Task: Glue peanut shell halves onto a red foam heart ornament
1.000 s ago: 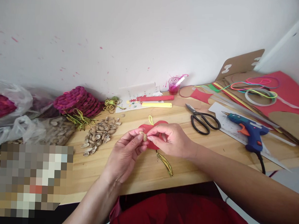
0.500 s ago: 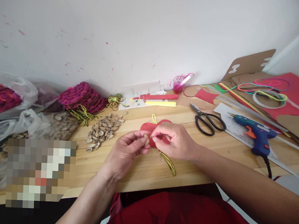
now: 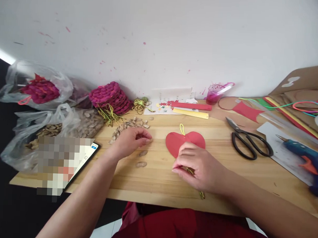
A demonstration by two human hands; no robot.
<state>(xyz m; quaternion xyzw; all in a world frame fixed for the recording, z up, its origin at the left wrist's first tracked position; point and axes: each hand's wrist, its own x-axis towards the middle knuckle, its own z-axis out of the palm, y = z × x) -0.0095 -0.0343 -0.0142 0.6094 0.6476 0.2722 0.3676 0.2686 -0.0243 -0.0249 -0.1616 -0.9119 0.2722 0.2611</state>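
2 shells (image 3: 141,164) nr L fingers (image 3: 143,132); red heart (image 3: 173,142) partly behind R fingers (image 3: 187,154).

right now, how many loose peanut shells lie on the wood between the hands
2: one shell near the left hand, another shell nearer the table's front edge; that hand may hide more.

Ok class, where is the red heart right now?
In the head view, the red heart lies on the wooden table just right of centre, partly hidden by the right hand, with the black-handled scissors farther to the right.
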